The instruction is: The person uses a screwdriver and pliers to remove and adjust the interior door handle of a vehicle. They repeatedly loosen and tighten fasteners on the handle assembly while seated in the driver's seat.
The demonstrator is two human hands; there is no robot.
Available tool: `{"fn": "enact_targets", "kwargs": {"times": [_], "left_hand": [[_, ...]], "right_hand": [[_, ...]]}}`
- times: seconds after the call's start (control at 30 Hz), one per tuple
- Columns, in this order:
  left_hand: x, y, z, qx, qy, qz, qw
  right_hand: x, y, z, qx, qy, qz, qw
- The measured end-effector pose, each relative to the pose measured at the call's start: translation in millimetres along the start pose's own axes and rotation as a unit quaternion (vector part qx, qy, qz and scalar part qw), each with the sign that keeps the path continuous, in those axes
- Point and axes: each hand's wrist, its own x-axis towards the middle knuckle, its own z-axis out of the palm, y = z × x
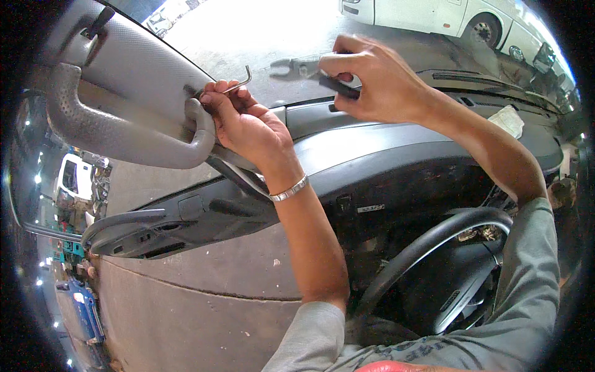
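My left hand is closed, its fingertips pinching a bent L-shaped hex key beside the end of a grey grab handle. The key's short leg points up past the fingers; its other end is hidden by my hand. My right hand is raised a little to the right, closed round a pair of pliers with dark handles. The pliers' jaws look parted and slightly blurred. They point left toward the hex key, apart from it. The grab handle is fixed to a textured grey pillar trim.
A steering wheel lies at the lower right, below the dark dashboard. An opened door extends to the left. Crumpled white paper or cloth rests on the dashboard. Beyond the windshield stands a white vehicle.
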Motion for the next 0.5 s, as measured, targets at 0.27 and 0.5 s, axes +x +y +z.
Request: {"fn": "enact_targets", "kwargs": {"times": [0.27, 0.5], "left_hand": [[2.4, -2.8, 0.1, -0.009, 0.024, -0.018, 1.0], [-3.3, -4.3, 2.1, -0.026, -0.004, -0.015, 1.0]], "right_hand": [[21.9, -3.2, -22.2, -0.325, 0.166, -0.251, 0.897], [25.4, -7.4, -28.1, -0.381, 0.174, -0.294, 0.859]]}}
